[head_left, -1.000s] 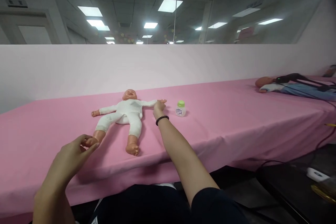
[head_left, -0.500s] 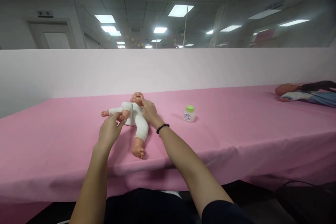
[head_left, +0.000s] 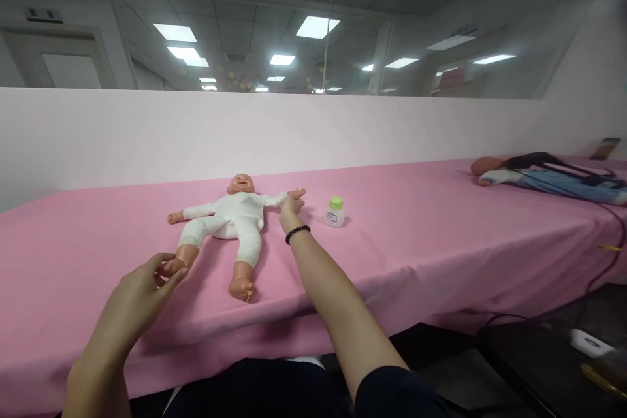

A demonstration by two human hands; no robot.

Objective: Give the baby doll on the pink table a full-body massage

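Green-capped bottle [head_left: 335, 213] upright | contents unclear | right hand [head_left: 291, 209] holds doll's arm [head_left: 274, 200]

Bottle print [head_left: 334, 217] too small, blue-clad doll [head_left: 563, 187] cut off at right

Bright ceiling panels [head_left: 317, 27], edges distorted

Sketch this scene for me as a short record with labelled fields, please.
Doll: white-clad doll, on its back, limbs spread
Left hand: holding one foot of the doll
Right hand: at the doll's wrist
Bottle: small bottle, green cap, upright
Surface: pink cloth
Far right: figure in blue, lying down
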